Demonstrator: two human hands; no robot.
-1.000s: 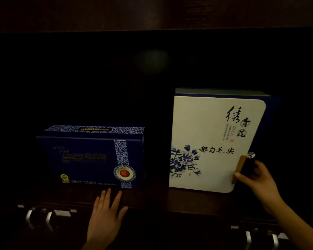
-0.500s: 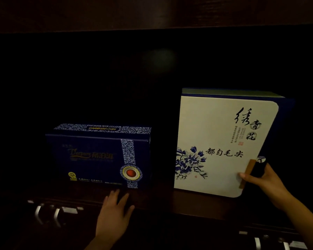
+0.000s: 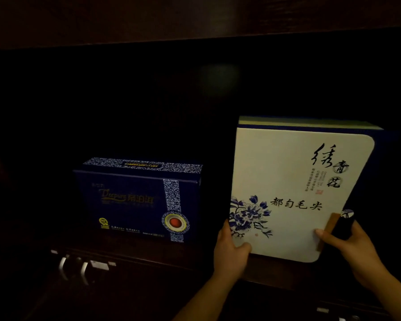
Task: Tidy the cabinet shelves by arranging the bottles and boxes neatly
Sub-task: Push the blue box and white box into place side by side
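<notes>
With both the left hand [image 3: 229, 249] and right hand [image 3: 350, 246] grasping the white box [image 3: 292, 181], slide it squarely, keeping clear of the blue box [image 3: 137, 200].

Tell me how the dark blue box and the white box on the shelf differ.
The white box stands taller than the dark blue box. The white box has a pale front with a blue flower and black characters; the dark blue box has a patterned strip and a red medallion. The left hand and right hand hold the white box; the dark blue box is untouched. Both stand on the shelf.
</notes>
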